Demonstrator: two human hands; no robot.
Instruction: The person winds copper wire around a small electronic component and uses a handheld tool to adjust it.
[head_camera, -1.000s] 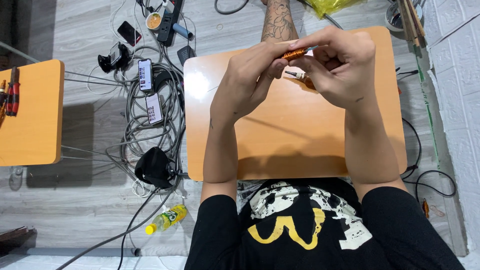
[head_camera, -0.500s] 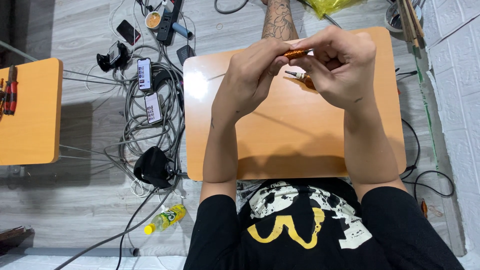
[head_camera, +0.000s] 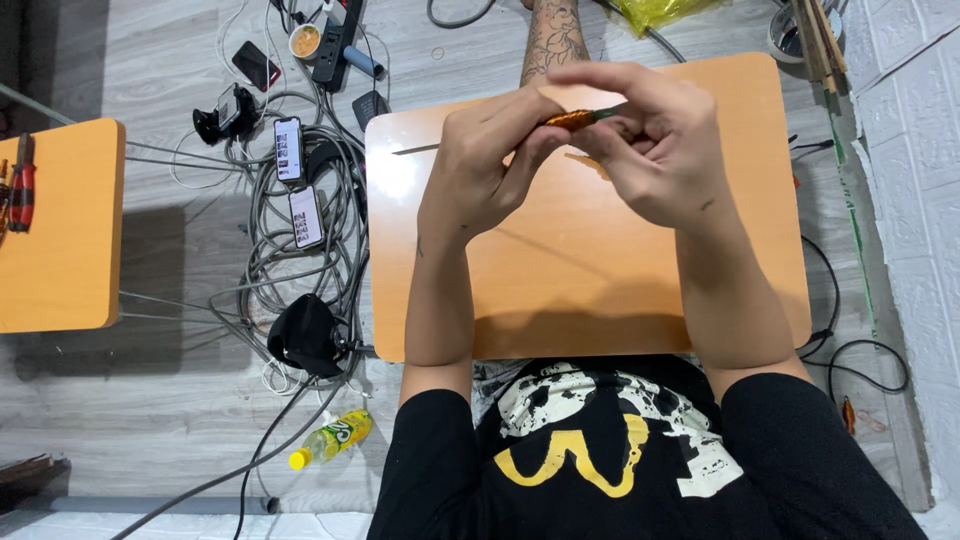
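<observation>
- Table (head_camera: 600, 300) is the same orange top, filling mid-frame.
- My left hand (head_camera: 480, 175) has slid under and curled shut on the tool (head_camera: 572, 119), top centre.
- My right hand (head_camera: 655, 150) has closed over it; the white bit I saw before is now hidden.

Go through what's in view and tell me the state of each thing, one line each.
Left hand: closed on the orange tool.
Right hand: fingers pinching the orange tool.
Orange tool: held above the table.
Table: bare wood top.
Two phones: screens lit, on the floor.
Bottle: lying on its side, capped.
</observation>
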